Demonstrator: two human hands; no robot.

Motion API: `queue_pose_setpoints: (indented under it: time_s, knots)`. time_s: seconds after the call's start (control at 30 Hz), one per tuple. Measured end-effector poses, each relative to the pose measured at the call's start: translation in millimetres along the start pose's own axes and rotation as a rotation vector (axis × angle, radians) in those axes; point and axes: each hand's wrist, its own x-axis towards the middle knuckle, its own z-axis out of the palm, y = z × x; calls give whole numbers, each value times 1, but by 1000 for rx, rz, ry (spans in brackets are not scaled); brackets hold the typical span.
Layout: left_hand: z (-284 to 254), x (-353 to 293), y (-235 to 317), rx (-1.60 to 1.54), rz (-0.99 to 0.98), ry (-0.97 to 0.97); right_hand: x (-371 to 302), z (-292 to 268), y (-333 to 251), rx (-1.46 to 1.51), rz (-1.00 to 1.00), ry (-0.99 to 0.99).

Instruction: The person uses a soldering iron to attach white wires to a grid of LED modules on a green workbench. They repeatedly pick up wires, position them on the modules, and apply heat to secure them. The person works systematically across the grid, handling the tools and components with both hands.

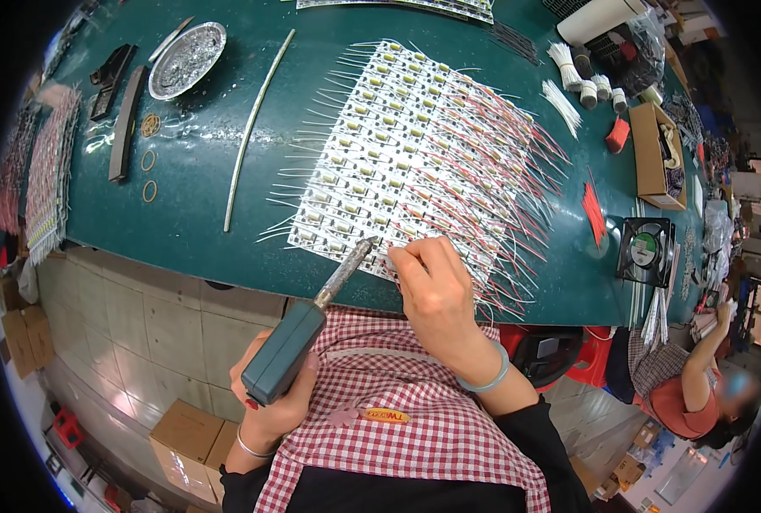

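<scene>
My left hand (269, 421) is wrapped round the dark green handle of a soldering iron (285, 352). Its long metal barrel points up and to the right, the tip over the near edge of a panel of white circuit boards (353, 181). Right beside the tip, my right hand (436, 291) pinches thumb and forefinger together at the panel; what lies between them is too small to make out. Rows of small yellowish parts cover the panel. White wires (305, 156) stick out on its left, and red and white wires (517, 158) fan out on its right.
A foil-like dish (188, 60) of silvery scraps, a dark bar (128, 124) and rubber bands (149, 160) lie left. A thin rod (259, 128) lies nearer the panel. Rightward are red wires (593, 214), a small fan (645, 250) and a cardboard box (650, 158). Another person (684, 393) sits at right.
</scene>
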Motion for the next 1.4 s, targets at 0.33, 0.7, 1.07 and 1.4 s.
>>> queue_pose_setpoints:
  time_s: [0.33,0.7,1.07,1.4]
  knots:
    - [-3,-5,-3,20,-50,22,-2,-72,-21,-53,39,31]
    - [-7,-13,0,5,-49,21,-12,1,-7,59,-34,43]
    - [-4,-12,1,17,15,21,-14,4,-10,48,-26,7]
    - [-2,-12,-3,9,23,39,-14,5,-13,25,-7,17]
